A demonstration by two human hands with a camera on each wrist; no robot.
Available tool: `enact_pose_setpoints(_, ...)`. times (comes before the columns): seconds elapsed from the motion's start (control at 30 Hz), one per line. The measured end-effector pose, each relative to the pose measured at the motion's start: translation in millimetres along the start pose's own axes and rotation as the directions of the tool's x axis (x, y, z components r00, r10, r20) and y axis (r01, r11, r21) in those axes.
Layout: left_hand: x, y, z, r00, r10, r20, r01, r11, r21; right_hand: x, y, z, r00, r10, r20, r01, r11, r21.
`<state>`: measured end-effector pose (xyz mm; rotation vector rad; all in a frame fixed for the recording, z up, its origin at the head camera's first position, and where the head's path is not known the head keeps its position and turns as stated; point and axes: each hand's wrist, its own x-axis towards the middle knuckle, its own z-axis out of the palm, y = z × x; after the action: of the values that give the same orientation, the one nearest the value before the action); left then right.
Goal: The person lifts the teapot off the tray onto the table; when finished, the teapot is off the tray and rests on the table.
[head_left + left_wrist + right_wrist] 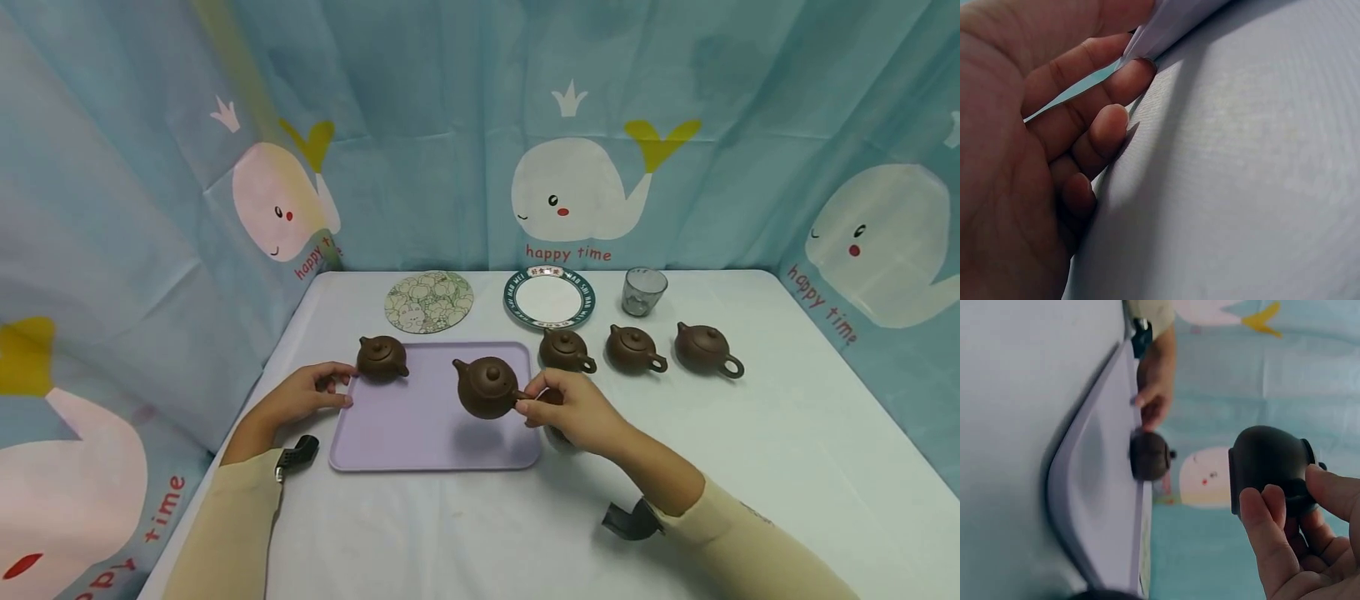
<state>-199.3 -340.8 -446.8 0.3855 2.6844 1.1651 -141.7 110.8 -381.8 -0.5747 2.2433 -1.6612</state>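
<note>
My right hand (573, 408) pinches the handle of a small brown clay teapot (487, 389) and holds it above the lilac tray (420, 442), its spout to the left and its shadow on the tray below. In the right wrist view the lifted teapot (1269, 465) hangs clear of the tray. Another brown teapot (381, 358) sits in the tray's far left corner. At the tray's left edge, my left hand (303, 393) holds the rim with thumb and curled fingers, close to that teapot. Behind the right hand another dark teapot (553, 397) is mostly hidden.
Three more teapots stand in a row right of the tray, the farthest right (703, 348) among them. Along the back lie a round patterned mat (429, 302), a plate with a green rim (512, 307) and a clear glass (643, 292). A whale-print curtain (450, 183) surrounds the white table.
</note>
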Motion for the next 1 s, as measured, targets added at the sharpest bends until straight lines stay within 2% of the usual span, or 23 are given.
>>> enact_pose_setpoints(0.07,0.5,-3.5,-0.7,1.0,0.014,0.003,-0.014,1.0,0.016,-4.7,4.1,-7.6,1.0,0.008,-0.018,-0.008,1.0,0.012)
enact_pose_setpoints(0.23,6.8,-23.9,-0.7,1.0,0.015,0.001,-0.015,1.0,0.025,-18.0,13.2,-25.9,0.998,0.019,-0.053,-0.018,1.0,0.021)
enact_pose_setpoints(0.37,8.4,-27.3,0.3,1.0,-0.01,-0.008,0.01,1.0,0.019,-28.6,20.5,-41.8,0.997,-0.003,-0.078,0.004,1.0,0.009)
enact_pose_setpoints(0.6,8.9,-29.1,0.7,1.0,-0.026,-0.007,0.026,1.0,0.005,-49.4,33.9,-68.9,0.988,-0.028,-0.149,0.024,0.999,-0.029)
enact_pose_setpoints(0.87,6.4,-27.5,1.3,1.0,-0.025,-0.013,0.025,1.0,-0.008,-73.5,51.9,-94.0,0.982,-0.021,-0.186,0.023,1.0,0.012)
enact_pose_setpoints(1.0,5.5,-25.1,1.7,1.0,-0.015,-0.007,0.015,1.0,-0.014,-88.2,61.4,-104.6,0.977,-0.01,-0.214,0.011,1.0,-0.001)
